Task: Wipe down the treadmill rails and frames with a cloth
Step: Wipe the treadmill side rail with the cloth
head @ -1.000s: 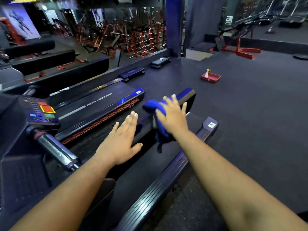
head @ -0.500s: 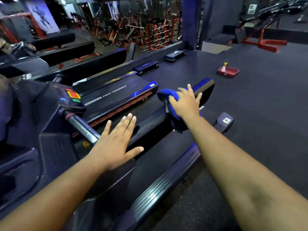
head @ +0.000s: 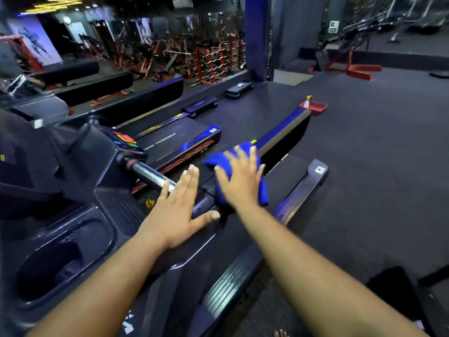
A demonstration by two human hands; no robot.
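A blue cloth (head: pixel 263 193) lies over the treadmill's left side rail (head: pixel 281 132), which runs away from me towards the far right. My right hand (head: pixel 239 178) presses flat on the cloth with its fingers spread and straight. My left hand (head: pixel 178 207) rests flat on the same rail just nearer to me, fingers together and thumb out, holding nothing. The treadmill's right side rail (head: pixel 301 188) runs along the floor on the right, with the dark belt between the two rails.
The treadmill console (head: pixel 121 139) and its chrome handlebar (head: pixel 150 176) stand at the left. A second treadmill (head: pixel 179 139) lies beyond it. A red tray (head: pixel 315 107) with a small spray bottle sits on the floor past the rail's end. Step platforms line the far wall.
My right hand has drawn the cloth back along the rail towards me, close to my left hand. The view has shifted, and more of the rail's far end shows.
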